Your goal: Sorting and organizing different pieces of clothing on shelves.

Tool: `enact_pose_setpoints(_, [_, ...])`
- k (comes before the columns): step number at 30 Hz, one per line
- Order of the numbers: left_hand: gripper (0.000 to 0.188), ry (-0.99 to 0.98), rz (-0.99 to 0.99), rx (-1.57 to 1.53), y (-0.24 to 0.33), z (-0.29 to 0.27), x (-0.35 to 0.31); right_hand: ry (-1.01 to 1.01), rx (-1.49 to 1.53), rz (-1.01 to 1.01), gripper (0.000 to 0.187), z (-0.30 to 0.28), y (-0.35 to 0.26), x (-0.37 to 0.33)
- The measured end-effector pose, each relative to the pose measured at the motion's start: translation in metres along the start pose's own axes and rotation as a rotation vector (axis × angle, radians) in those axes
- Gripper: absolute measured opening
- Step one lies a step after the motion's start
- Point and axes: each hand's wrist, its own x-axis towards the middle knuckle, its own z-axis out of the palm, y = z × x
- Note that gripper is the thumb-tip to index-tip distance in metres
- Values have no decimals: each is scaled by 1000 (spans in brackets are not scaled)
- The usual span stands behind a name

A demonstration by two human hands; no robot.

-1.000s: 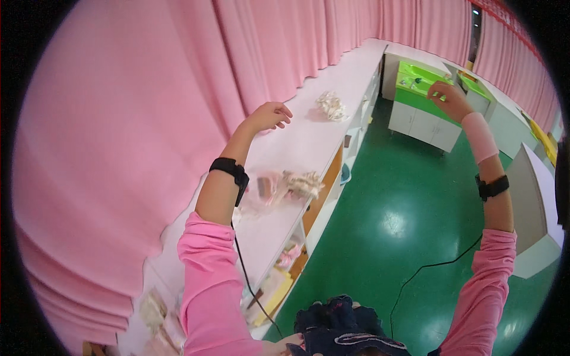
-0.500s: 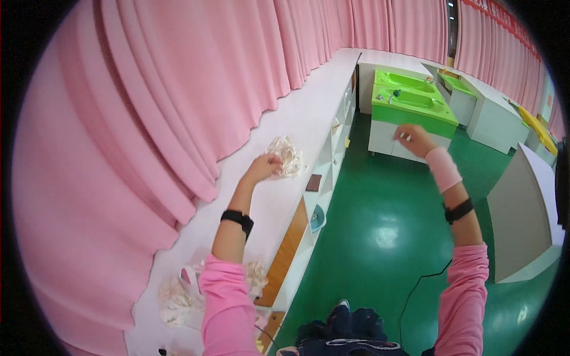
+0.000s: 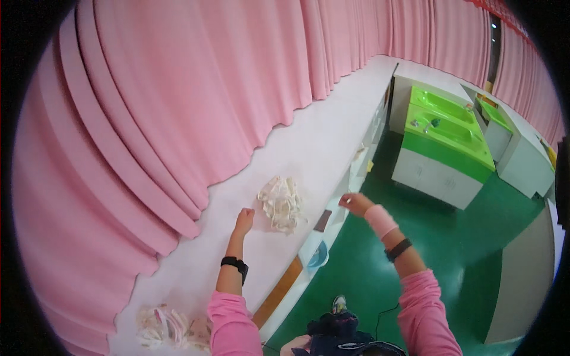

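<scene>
A loose heap of cream-white ribbon-like cloth strips [image 3: 282, 204] lies on the white counter [image 3: 332, 127]. My left hand [image 3: 244, 221] hovers just left of the heap, apart from it, with its fingers curled in and nothing visible in them. To the right of the heap, my right hand [image 3: 358, 204] hangs in the air over the counter's front edge. Its fingers are loosely bent with a small gap at the thumb, and I see nothing held there. A second heap of similar pale strips [image 3: 155, 327] sits at the lower left, partly hidden by my left sleeve.
Pink curtains [image 3: 237, 77] hang along the counter's back. Shelves below its front edge hold a blue basin [image 3: 319, 255] and a brown flat item [image 3: 323, 221]. A green-topped sink unit [image 3: 442, 151] stands beyond, on green floor [image 3: 380, 279]. A pale cabinet [image 3: 522, 285] stands at right.
The view has turned left. My left hand, earlier at the edge of the ribbon heap, is now apart from it. My right hand has moved left, closer to the counter.
</scene>
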Motion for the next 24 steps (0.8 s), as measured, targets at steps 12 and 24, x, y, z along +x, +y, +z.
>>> enact_pose_setpoints(12, [76, -144, -473, -571, 117, 72, 12, -409, 870, 667, 86, 112, 64, 183])
enact_pose_setpoints(24, [53, 150, -437, -925, 123, 89, -72, -1039, 1358, 483, 42, 153, 25, 183])
